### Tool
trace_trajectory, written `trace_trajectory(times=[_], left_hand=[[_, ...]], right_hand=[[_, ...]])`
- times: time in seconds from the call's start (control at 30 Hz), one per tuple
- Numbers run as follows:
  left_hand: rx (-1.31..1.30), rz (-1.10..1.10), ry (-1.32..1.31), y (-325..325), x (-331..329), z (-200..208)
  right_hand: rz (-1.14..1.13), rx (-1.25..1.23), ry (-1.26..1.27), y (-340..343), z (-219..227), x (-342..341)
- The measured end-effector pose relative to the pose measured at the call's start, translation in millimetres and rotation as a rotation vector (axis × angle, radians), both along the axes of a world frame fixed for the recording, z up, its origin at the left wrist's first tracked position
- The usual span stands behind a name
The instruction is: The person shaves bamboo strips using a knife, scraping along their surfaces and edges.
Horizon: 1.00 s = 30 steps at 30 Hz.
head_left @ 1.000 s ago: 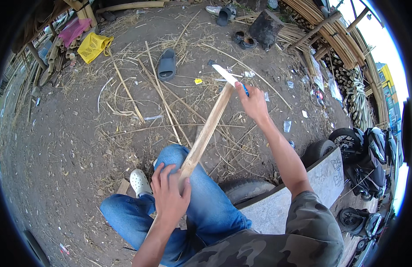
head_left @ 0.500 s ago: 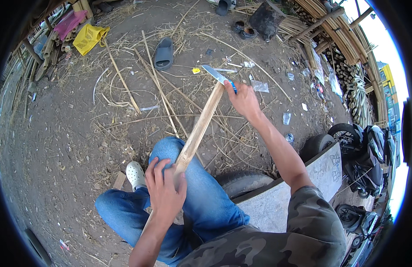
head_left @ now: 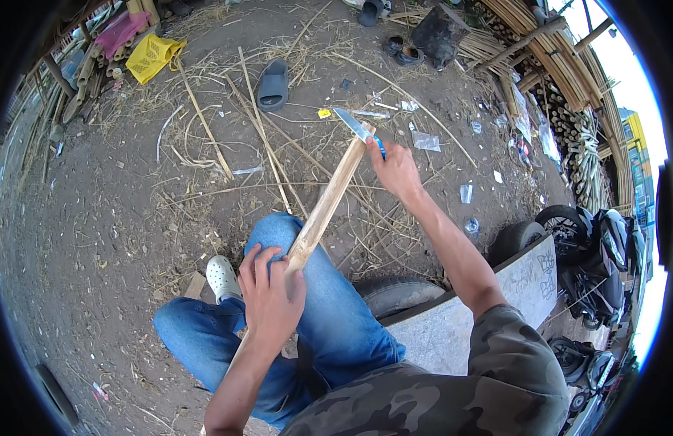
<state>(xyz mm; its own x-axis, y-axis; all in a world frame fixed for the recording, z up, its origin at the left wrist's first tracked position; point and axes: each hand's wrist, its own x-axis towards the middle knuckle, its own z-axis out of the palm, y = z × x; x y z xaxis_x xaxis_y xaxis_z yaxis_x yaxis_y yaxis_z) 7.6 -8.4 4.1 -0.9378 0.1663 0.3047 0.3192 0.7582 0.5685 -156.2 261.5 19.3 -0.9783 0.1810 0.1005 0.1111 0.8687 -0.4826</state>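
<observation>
A long split bamboo strip (head_left: 327,206) lies slantwise across my jeans-covered knee, its far end pointing up and right. Around its nearer part my left hand (head_left: 272,296) is closed, with the fingers over the left edge. My right hand (head_left: 396,170) grips the blue handle of a knife (head_left: 354,124). The knife's blade lies across the far end of the bamboo, tip toward the upper left. Part of the handle is hidden by my fingers, and the strip's near end passes behind my left forearm.
A grey slide sandal (head_left: 272,86) and loose bamboo strips (head_left: 208,120) lie on the dirt ahead. At right stand a board (head_left: 438,330) over tyres and several motorcycles (head_left: 605,240). Bamboo poles (head_left: 561,116) are stacked at the upper right, near a tree stump (head_left: 439,35).
The knife and my right hand have shifted very slightly, with the blade still at the strip's far end. The whole view has tilted a little. Both hands keep their hold.
</observation>
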Motion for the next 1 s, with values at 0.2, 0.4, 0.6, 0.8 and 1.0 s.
trace_trajectory(times=[0.2, 0.4, 0.6, 0.8, 1.0], left_hand=[[-0.021, 0.018, 0.006, 2, 1, -1], [-0.022, 0.028, 0.034, 4, -1, 1], [0.011, 0.032, 0.031, -1, 0, -1], [0.023, 0.007, 0.033, 4, -2, 2], [0.023, 0.008, 0.007, 1, -1, 2]], right_hand=[[0.034, -0.062, 0.026, -33, -3, 38], [0.118, -0.098, -0.070, -63, -10, 108], [0.076, -0.143, -0.157, -46, 27, 88], [-0.101, -0.058, 0.052, 13, 30, 4], [-0.058, 0.012, 0.058, 23, 16, -27]])
